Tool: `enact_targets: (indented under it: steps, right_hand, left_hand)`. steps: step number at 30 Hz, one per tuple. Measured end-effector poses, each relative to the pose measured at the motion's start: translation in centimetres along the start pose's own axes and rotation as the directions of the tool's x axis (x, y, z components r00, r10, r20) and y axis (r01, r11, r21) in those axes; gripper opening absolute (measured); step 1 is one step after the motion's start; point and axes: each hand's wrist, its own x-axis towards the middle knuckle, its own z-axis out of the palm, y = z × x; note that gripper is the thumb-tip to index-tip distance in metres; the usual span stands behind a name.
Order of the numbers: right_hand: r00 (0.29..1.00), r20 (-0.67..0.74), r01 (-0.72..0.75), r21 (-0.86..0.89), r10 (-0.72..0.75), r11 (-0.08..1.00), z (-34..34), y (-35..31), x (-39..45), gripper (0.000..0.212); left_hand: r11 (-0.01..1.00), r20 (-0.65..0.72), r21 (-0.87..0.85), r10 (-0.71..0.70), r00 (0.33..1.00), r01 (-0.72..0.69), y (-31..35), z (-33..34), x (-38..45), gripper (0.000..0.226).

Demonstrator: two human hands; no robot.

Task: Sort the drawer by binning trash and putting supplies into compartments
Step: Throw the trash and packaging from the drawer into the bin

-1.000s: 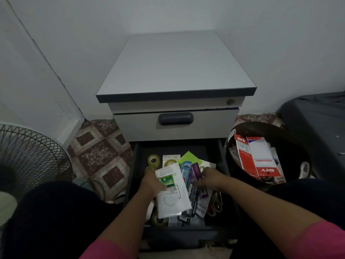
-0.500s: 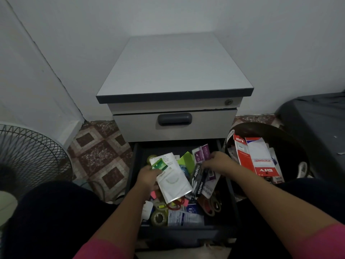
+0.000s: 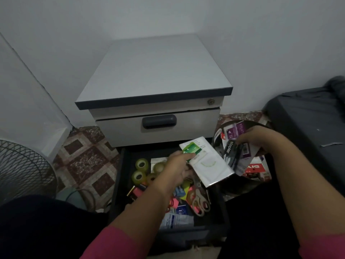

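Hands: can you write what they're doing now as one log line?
left hand: holds white packet | right hand: holds stapler packaging over bin

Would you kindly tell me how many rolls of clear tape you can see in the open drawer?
4, clustered at the drawer's back left: one rearmost, one right of it beside the left hand, one in front, one partly under the wrist. Others may be hidden.
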Motion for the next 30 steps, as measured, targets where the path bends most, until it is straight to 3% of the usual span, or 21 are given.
enact_targets:
  steps: [7,10,13,16,20,22,30]
  right_hand:
    - [0.991,-0.066,-0.114,-0.013,0.113,0.993,-3.9,2.6,2.8,0.046]
    - [0.997,-0.061,-0.055,0.004,0.055,0.998,-4.5,2.6,3.7,0.071]
    - [0.997,-0.075,-0.004,-0.008,0.003,1.000,-4.6,2.3,4.2,0.081]
    - [0.998,-0.058,0.001,-0.022,-0.002,1.000,-4.5,2.1,4.6,0.075]
    - [0.999,-0.043,0.003,-0.079,-0.007,0.997,-3.7,1.5,4.4,0.065]
    - [0.998,-0.037,0.037,-0.127,-0.042,0.991,-2.9,0.9,3.8,0.054]
    - [0.974,0.179,0.187,-0.301,-0.138,0.935,4.5,-2.6,1.1,0.043]
  left_hand:
    - [0.993,0.054,0.117,-0.024,0.998,0.017,-0.5,8.6,2.3,0.013]
    - [0.988,0.122,0.147,-0.063,0.991,0.044,-0.6,10.9,3.1,0.049]
    - [0.978,0.153,0.183,-0.125,0.980,0.096,-0.9,11.6,3.5,0.079]
    - [0.977,0.149,0.193,-0.120,0.981,0.090,-1.2,11.2,3.8,0.079]
    - [0.980,0.152,0.193,-0.080,0.985,0.049,-1.3,9.2,2.7,0.057]
    - [0.984,0.133,0.170,-0.073,0.988,0.050,-1.4,7.4,2.2,0.064]
    - [0.983,-0.026,0.183,-0.026,0.999,0.030,-0.9,-3.3,-0.1,0.061]
